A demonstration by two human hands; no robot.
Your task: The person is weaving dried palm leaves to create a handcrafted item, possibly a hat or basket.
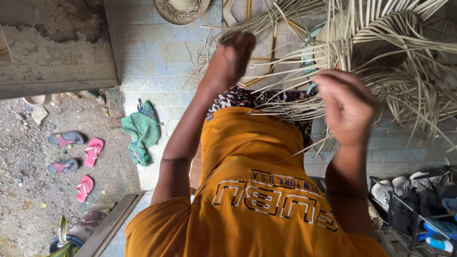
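I see the left hand (232,59) closed on pale strips (285,102) at upper centre of frame, the right hand (346,110) pinching them at right. I'd keep strips taut & flat, w/ even pull.

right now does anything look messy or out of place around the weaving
Loose strips fan out unevenly from the half-woven piece at both hands, left hand and right hand. A green cloth lies crumpled on the tiles, and sandals are scattered on the dirt.
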